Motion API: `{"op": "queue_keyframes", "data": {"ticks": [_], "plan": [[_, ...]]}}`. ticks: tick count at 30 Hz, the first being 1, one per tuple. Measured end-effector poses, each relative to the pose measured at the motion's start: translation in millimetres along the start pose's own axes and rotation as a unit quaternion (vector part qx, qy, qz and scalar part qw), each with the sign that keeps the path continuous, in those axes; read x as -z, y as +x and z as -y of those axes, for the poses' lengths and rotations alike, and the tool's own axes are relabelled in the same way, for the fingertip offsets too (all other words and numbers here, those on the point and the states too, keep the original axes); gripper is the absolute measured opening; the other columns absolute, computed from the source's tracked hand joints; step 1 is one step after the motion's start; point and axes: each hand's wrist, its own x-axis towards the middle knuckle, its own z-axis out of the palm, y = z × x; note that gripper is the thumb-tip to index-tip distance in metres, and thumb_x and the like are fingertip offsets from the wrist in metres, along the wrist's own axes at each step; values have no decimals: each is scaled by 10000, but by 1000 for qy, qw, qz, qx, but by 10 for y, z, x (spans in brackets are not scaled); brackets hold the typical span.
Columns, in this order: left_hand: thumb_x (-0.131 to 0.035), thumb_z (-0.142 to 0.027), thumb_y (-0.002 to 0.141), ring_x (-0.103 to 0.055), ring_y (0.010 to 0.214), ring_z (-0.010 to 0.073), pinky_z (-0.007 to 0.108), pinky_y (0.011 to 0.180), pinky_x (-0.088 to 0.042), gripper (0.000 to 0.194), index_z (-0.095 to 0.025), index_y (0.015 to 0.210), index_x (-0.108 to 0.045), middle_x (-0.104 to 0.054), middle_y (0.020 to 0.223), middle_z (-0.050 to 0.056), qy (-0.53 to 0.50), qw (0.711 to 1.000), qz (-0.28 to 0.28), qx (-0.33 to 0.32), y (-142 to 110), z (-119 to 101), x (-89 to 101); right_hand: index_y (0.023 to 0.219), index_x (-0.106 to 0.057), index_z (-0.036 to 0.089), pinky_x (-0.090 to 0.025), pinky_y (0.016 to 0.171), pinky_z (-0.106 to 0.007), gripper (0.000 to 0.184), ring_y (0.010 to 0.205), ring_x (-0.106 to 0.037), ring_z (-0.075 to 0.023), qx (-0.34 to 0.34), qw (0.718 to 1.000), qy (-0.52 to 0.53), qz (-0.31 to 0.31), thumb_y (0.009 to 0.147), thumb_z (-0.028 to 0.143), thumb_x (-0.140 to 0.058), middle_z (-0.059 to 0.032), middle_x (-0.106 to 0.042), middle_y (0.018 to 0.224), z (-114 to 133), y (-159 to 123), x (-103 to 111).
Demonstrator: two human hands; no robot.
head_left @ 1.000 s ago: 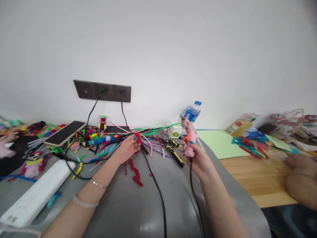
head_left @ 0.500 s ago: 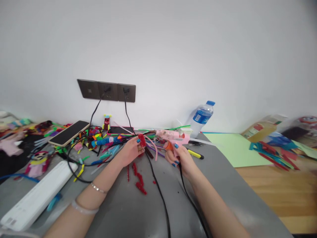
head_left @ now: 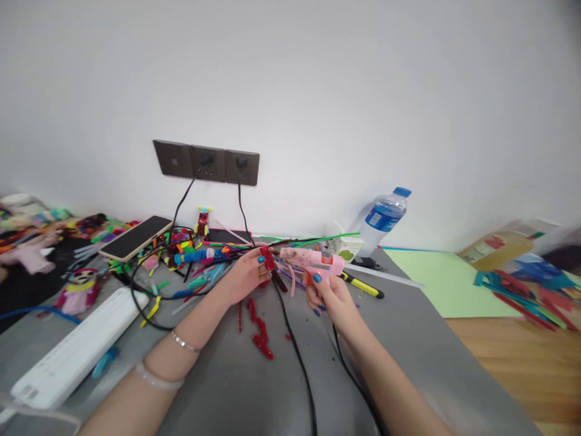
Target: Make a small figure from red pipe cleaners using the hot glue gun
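A small glossy red piece [head_left: 269, 259] is pinched in the fingers of my left hand [head_left: 245, 275]; its exact kind is hard to make out. My right hand [head_left: 332, 300] is wrapped around the handle of a pink hot glue gun [head_left: 313, 260], whose nozzle points left at the red piece. From the gun's back sticks a pale glue stick [head_left: 390, 275]. Whether nozzle and red piece touch, I cannot tell. Below my left hand, hardened red glue strips [head_left: 260, 333] lie on the grey table [head_left: 290, 381]. A yellow utility knife [head_left: 363, 284] lies just behind my right hand.
A white power strip [head_left: 77, 348] and a phone [head_left: 136, 238] lie on the left among several craft scraps and small figures. Black cords run from wall sockets [head_left: 206, 163] and across the table. At right are a tilted water bottle [head_left: 384, 218] and green paper [head_left: 436, 284].
The glue gun has turned, and its nozzle is now closer to the red piece in my left hand. The whole view has shifted slightly, with the background sliding right.
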Motion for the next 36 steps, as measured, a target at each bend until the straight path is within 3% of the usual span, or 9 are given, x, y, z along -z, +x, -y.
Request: {"op": "queue_keyframes", "data": {"ticks": [36], "plan": [[-889,-242,621,-662,739,131,255,687,-498,393,-181,948,-680,-701,835,1,-3,1000,2,-14,5,-8,14,610,-471,210,-270,408,-241,563,399,-314,-85,-14,998,-61,8,869,707,-519,60,-369,442,-58,-42,109]]}}
